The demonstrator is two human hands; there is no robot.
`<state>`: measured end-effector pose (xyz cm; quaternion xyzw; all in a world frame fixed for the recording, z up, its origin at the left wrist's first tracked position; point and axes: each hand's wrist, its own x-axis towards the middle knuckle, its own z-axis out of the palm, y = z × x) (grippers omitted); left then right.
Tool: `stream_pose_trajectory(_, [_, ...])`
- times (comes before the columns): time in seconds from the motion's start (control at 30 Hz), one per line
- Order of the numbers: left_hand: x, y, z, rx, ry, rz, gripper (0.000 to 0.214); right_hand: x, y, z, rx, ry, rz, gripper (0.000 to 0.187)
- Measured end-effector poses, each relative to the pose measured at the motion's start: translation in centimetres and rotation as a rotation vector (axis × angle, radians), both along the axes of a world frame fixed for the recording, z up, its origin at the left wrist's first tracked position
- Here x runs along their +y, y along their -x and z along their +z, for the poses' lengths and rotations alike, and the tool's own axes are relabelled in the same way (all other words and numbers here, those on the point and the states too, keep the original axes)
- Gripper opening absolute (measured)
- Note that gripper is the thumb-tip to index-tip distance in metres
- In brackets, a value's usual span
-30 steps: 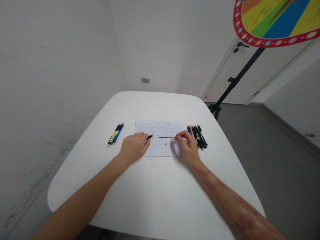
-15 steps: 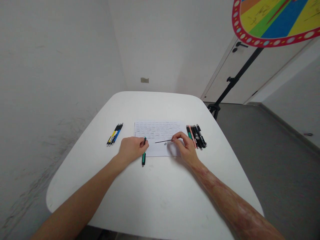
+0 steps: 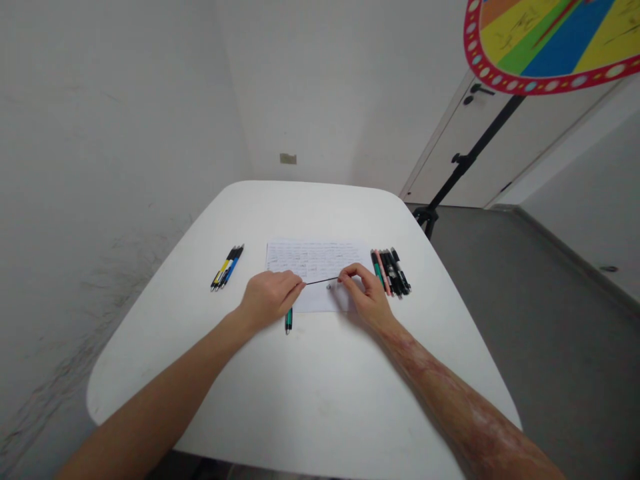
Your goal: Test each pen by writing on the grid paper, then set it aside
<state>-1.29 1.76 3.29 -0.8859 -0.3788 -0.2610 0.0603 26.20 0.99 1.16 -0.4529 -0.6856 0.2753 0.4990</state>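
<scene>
My left hand point(image 3: 270, 297) is closed round a green pen barrel point(image 3: 289, 320), whose lower end sticks out below the fist. My right hand point(image 3: 364, 293) pinches one end of a thin black refill point(image 3: 321, 281). The refill's other end meets the fingertips of my left hand. Both hands rest over a written sheet of paper point(image 3: 315, 261) in the middle of the white table point(image 3: 310, 393). A small grey part point(image 3: 329, 287) lies on the paper just under the refill.
Three pens point(image 3: 227, 267) lie together at the left of the sheet. Several pens point(image 3: 391, 271) lie in a row to its right. A colourful wheel point(image 3: 550, 40) on a black stand point(image 3: 460, 167) is at the back right, beside a door.
The green barrel turned from pointing right to pointing toward me in my left hand. My right hand brought the refill left until its tip reached my left fingers.
</scene>
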Motion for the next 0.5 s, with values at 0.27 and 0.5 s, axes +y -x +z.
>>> stream_pose_trajectory(0.27, [0.29, 0.07, -0.30, 0.044, -0.042, -0.052, 0.034, -0.02, 0.15, 0.06, 0.031, 0.014, -0.031, 0.012])
stream_pose_trajectory(0.5, [0.23, 0.07, -0.08, 0.086, -0.054, -0.050, 0.035, 0.20, 0.13, -0.29, 0.098, 0.012, -0.055, 0.013])
